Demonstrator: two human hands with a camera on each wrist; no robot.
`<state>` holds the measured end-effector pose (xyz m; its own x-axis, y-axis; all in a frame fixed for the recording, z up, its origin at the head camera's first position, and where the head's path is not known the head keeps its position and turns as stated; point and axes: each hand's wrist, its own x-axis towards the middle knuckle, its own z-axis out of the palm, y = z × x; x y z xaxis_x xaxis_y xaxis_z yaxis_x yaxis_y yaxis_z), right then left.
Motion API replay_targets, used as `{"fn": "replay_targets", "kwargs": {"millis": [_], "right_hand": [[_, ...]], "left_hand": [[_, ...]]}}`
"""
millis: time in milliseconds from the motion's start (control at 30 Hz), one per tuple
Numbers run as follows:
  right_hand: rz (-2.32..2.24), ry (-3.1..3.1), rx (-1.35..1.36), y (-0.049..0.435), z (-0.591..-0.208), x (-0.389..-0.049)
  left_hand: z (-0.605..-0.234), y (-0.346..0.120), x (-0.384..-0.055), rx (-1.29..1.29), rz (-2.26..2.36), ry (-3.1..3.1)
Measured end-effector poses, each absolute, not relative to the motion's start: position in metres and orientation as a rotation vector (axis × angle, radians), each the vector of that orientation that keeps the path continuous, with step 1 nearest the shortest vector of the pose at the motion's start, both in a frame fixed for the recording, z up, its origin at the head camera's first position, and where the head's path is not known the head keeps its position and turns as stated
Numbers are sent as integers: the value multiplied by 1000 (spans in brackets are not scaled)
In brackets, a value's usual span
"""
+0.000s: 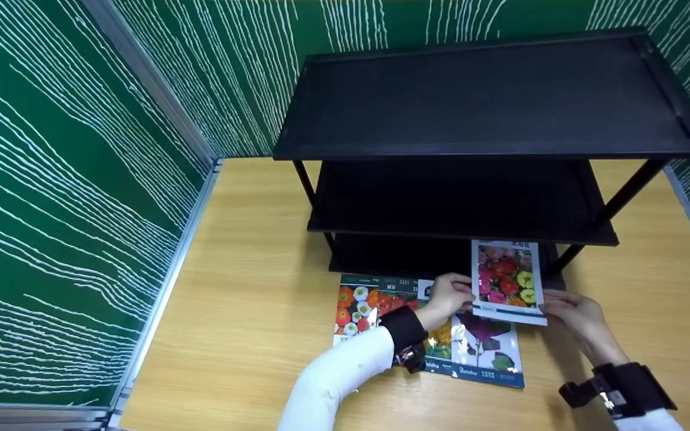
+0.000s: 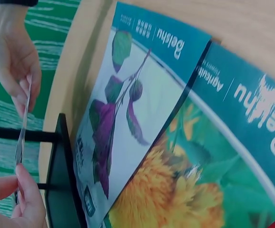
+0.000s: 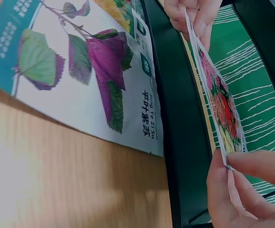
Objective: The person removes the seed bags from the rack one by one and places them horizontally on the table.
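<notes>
Between both hands is a seed packet [image 1: 507, 281] with red, pink and yellow flowers printed on it. My left hand [image 1: 450, 297] pinches its left edge, and my right hand [image 1: 581, 321] pinches the lower right corner. The packet is raised in front of the black rack's bottom shelf [image 1: 405, 254], its top end close under the middle shelf. Below it on the table lies a packet with purple leaves [image 3: 94, 61]. Beside that one is a yellow-flower packet [image 2: 165, 194], partly overlapped. A packet with orange and white flowers [image 1: 354, 311] lies farther left.
The black rack's top shelf [image 1: 489, 99] and middle shelf [image 1: 459, 197] overhang the bottom one, joined by posts [image 1: 629, 191] at the corners. Green panels [image 1: 51, 179] with white lines stand behind and left of the wooden table [image 1: 249, 287].
</notes>
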<state>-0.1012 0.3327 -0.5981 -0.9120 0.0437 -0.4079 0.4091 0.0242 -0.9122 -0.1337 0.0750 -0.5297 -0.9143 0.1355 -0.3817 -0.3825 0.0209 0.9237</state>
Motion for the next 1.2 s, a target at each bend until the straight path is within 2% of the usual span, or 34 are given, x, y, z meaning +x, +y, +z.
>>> {"fn": "replay_targets", "kwargs": {"millis": [467,800,933,1200], "right_hand": [[-1923,2001,534,338,-594,-80],[-1856,2037,571,346,-604,-67],[-1901,1972,591,342,-593,-61],[-1692,1991,648,323,-550,-50]], "left_hand": [[-533,79,-113,-185,1950,1932],[-535,82,-101,-152,1883,1947],[-537,83,-96,-150,1882,1950],[-545,84,-84,-161,1849,1970]]}}
